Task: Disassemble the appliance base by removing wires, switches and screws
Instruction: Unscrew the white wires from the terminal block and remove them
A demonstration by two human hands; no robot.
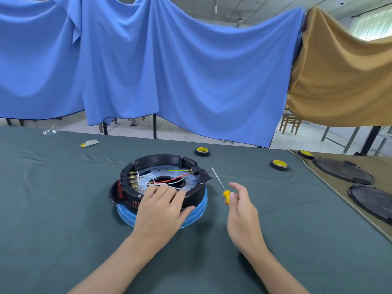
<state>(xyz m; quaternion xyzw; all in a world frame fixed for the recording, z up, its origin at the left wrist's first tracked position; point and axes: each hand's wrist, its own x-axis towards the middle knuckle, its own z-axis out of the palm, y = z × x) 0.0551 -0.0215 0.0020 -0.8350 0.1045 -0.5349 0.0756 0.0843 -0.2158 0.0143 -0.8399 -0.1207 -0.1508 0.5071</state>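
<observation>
Appliance base [169, 160] sits upside down mid-desk [63, 209], black ring up, blue shell underneath, guts exposed. No wires pulled yet by the look of it: red wire [171, 180], white wires [144, 179] and green-yellow wire [178, 170] all run to the brass terminals [132, 177] on the ring wall.

Left hand [159, 211] lies open and flat over the near rim, fingers over the white wires, thumb against the outer wall. Right hand [241, 209] pinches the yellow handle of the screwdriver [226, 196], held just right of the base with the shaft pointing up and away, not on any screw.

Risks as I see them:
- The pinch is light. With real torque the tip could cam out and skid into wire insulation or the left fingers (they're right by the rim screw [139, 195]).
- The base rests on a rounded shell on cloth. If the left hand lets up, it may rotate or rock under the driver.
- Fingers are on the white wires. Dragging them could bend a terminal or snap a lead rather than unplug it.
- Loose screws could get lost in the cloth folds. I see no tray.
</observation>
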